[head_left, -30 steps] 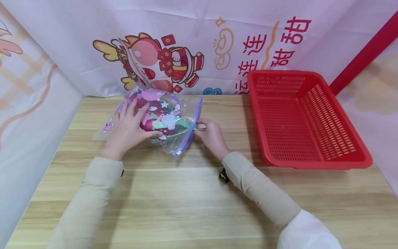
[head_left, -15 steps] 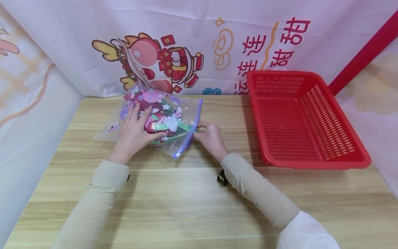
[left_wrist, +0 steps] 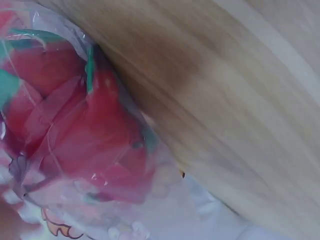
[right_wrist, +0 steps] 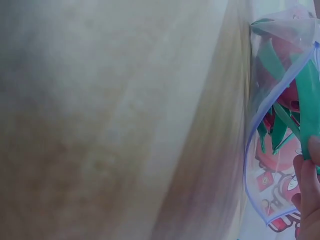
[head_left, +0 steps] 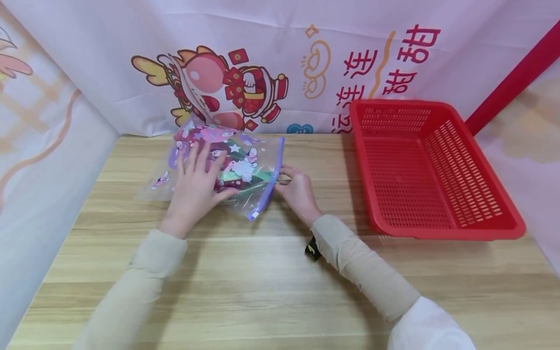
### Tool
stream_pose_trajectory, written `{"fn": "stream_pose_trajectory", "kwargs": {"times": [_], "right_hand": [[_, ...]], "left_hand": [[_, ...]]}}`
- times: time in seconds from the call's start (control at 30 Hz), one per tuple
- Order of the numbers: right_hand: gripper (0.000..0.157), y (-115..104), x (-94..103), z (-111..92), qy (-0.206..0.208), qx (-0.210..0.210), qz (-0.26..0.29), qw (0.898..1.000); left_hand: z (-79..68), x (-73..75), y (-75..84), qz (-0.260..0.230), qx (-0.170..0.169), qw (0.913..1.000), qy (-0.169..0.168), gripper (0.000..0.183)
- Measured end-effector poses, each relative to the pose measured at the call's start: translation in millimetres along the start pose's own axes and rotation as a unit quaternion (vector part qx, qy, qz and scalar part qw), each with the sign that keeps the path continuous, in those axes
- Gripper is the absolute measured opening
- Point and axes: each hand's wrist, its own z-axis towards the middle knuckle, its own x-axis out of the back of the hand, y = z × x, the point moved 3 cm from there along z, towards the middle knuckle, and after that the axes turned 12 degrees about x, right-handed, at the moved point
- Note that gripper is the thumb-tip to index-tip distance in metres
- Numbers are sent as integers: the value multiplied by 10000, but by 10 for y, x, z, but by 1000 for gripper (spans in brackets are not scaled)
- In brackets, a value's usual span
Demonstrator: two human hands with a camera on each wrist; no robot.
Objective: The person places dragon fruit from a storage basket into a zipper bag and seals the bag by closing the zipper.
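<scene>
A clear zip bag (head_left: 262, 153) with cartoon prints and a purple zip edge lies on the table, bulging with red and green pieces (left_wrist: 95, 145) whose kind I cannot tell. My left hand (head_left: 194, 197) rests on top of it with fingers spread. At the bag's right end, the mouth gapes in the right wrist view. There my right hand (head_left: 299, 194) pinches a flat green strip (right_wrist: 306, 95) between thumb and fingers; the strip runs back into the bag among the red. Most of the contents are covered by the prints and my left hand.
A red perforated plastic basket (head_left: 446, 232) stands on the right of the wooden table (head_left: 245, 296). White printed cloth (head_left: 315, 112) hangs behind the table. A red band (head_left: 512, 78) slants down at the far right.
My left hand has slid to the right over the bag. My right hand stays near the zip edge, almost where it was.
</scene>
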Motion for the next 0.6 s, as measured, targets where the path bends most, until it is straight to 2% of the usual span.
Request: {"fn": "stream_pose_trajectory", "kwargs": {"times": [0.1,0.2,0.3,0.37,0.47,0.6], "right_hand": [[37,-13,-7,-3,-88,135,-108,9998],[36,-25,-11,-3,-177,299,-490,9982],[31,-33,-12,-9,-240,284,-682,9970],[28,-36,-16,-10,-295,209,-708,9968],[25,-39,-16,-9,-399,27,-803,9960],[27,-22,-7,-17,-549,-158,-1042,9929]], "left_hand": [[-64,1,37,275,-911,9955,14,104],[-112,-16,48,326,-1334,9901,-277,114],[-134,-40,45,308,-1487,9869,-541,118],[-151,-58,39,399,-1604,9846,-566,118],[-172,-100,26,595,-1665,9839,-265,112],[-166,-143,23,778,-1490,9856,198,105]]}}
